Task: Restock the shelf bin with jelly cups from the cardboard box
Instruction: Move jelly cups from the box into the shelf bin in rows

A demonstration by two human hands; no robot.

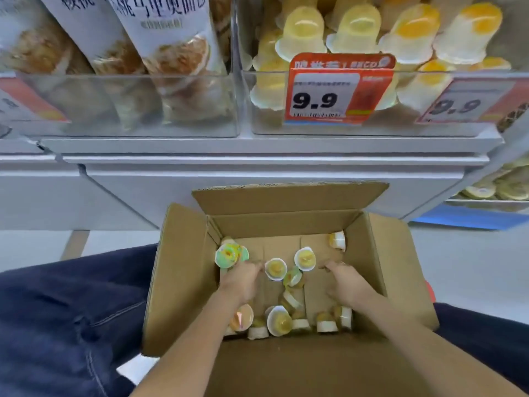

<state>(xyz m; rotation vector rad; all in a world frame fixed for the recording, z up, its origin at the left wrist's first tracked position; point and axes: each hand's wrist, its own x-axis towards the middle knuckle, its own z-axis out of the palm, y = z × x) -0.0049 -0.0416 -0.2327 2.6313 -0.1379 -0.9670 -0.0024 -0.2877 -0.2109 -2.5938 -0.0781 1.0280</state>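
Head view: both hands reach into the open cardboard box (183, 270) among loose jelly cups (276, 269). The left hand (239, 279) has its grip on a green-lidded cup (230, 255); the right hand (342, 283) grip cannot be told. The clear shelf bin (400, 121) above holds stacked cups.

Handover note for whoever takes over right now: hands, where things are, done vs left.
Left hand: down in the cardboard box, at a green-lidded jelly cup; grip unclear.
Right hand: also in the box, fingers curled, apparently holding nothing.
Loose jelly cups are scattered on the box floor.
Shelf bin above already holds many cups.
Left: move the remaining cups up into the bin.
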